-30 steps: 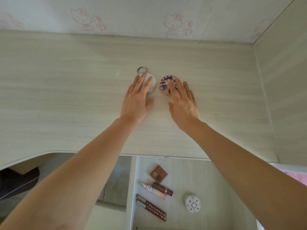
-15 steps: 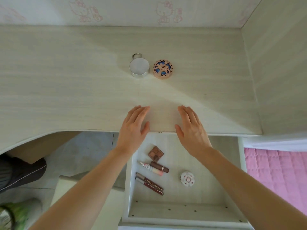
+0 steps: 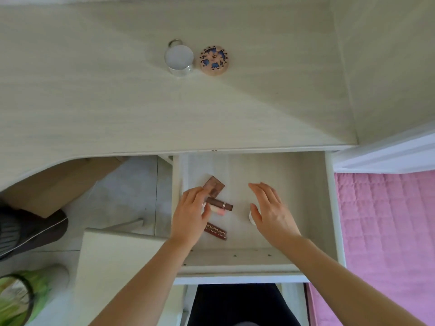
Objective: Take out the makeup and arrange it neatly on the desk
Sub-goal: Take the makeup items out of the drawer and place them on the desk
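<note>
Both hands in open drawer (image 3: 313,208): left hand (image 3: 191,216) fingers curl onto brown lipstick tube (image 3: 220,204), grip unclear; right hand (image 3: 270,212) spread, fingers apart, over white compact (image 3: 251,217).

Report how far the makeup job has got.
Done: the clear round jar and patterned pink compact stand side by side on the desk. In hand: left hand reaching the brown tube. Left: brown palette, lettered tube in the drawer.

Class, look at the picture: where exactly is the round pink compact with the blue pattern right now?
The pink compact sits far back on the desk, just right of the round white jar, well beyond the open drawer.
</note>
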